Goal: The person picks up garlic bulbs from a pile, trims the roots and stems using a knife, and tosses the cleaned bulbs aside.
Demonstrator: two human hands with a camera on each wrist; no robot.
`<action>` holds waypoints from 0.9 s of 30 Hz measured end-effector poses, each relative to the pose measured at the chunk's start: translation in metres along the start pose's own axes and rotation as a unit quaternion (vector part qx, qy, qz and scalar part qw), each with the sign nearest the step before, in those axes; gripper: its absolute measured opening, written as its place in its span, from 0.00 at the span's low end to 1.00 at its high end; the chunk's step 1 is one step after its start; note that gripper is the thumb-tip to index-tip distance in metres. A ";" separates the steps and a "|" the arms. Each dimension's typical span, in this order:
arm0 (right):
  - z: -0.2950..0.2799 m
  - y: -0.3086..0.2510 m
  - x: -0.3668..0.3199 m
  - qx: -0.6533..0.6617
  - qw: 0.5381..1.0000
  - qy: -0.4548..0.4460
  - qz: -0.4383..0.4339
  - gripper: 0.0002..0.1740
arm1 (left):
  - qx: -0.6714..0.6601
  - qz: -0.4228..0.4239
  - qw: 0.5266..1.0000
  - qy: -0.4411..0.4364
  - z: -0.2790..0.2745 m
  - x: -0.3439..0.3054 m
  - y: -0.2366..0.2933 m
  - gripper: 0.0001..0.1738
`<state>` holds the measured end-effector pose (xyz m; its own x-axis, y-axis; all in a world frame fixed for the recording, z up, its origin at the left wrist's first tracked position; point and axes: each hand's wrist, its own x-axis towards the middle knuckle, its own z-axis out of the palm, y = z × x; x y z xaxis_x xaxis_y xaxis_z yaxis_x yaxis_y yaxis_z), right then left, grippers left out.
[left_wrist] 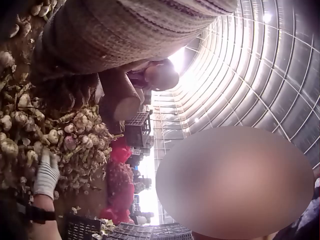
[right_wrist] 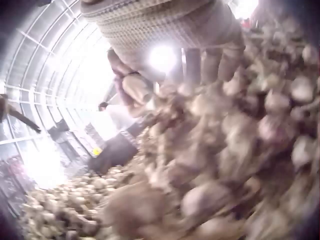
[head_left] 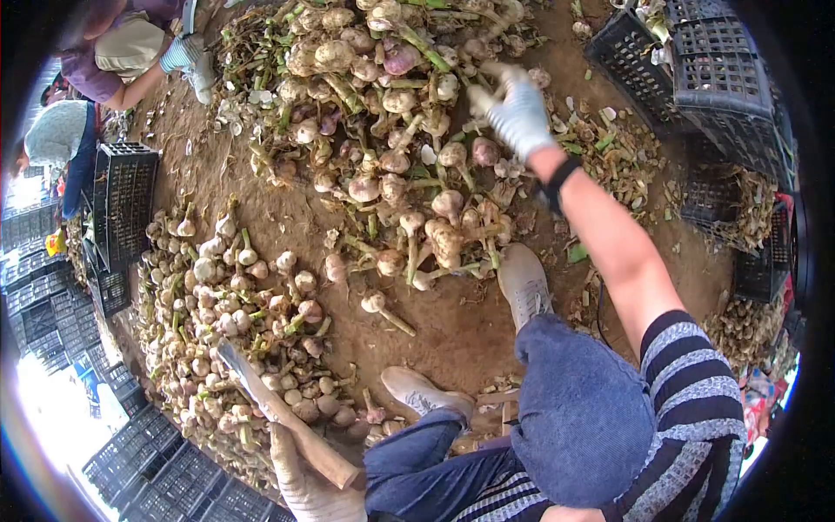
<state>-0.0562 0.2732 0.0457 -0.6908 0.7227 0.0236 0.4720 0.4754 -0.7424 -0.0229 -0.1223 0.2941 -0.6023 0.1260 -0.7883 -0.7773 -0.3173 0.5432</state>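
Note:
My left hand (head_left: 309,487), in a pale knit glove, grips the wooden handle (head_left: 304,439) of a knife. Its narrow metal blade (head_left: 237,361) points up and left, over the heap of trimmed garlic bulbs (head_left: 204,322). In the left wrist view the glove and the round handle end (left_wrist: 126,107) loom close. My right hand (head_left: 517,113), also gloved and with a black band at the wrist, reaches out to the big pile of garlic with stalks (head_left: 396,130). Its fingers (head_left: 494,74) are spread at the pile's right side, and nothing shows in them.
One garlic bulb with its stalk (head_left: 374,302) lies alone on the dirt floor before my shoes. Black plastic crates (head_left: 726,70) stand at the right, another crate (head_left: 126,204) at the left. Two people work at the upper left, one wearing a striped glove (head_left: 181,54).

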 end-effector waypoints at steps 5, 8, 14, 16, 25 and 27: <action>0.020 0.011 0.009 -0.272 0.951 -0.146 0.020 0.45 | 0.020 0.004 1.000 -0.006 0.001 -0.008 -0.002 0.26; 0.033 -0.027 -0.036 -0.310 0.920 -0.235 -0.048 0.35 | 0.028 -0.014 0.999 -0.013 -0.002 -0.010 -0.006 0.26; 0.048 -0.042 -0.143 -0.207 0.887 -0.396 -0.113 0.26 | 0.040 0.010 0.999 0.025 -0.002 -0.020 -0.012 0.30; 0.020 -0.030 -0.141 -0.140 0.917 -0.370 -0.044 0.21 | 0.065 0.037 0.993 0.086 -0.006 -0.027 -0.017 0.31; -0.031 0.067 -0.180 -0.135 0.935 -0.294 -0.143 0.17 | 0.062 0.040 0.996 0.055 -0.017 -0.038 -0.011 0.31; -0.035 0.062 -0.161 -0.040 0.981 -0.173 0.076 0.16 | 0.061 0.035 0.996 0.048 -0.017 -0.038 -0.010 0.31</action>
<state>0.1035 0.2034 0.0197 -0.7471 0.5813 -0.3223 0.6157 0.4225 -0.6651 0.0114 -0.1396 0.3136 -0.6398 0.0150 -0.7684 -0.7541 -0.2055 0.6238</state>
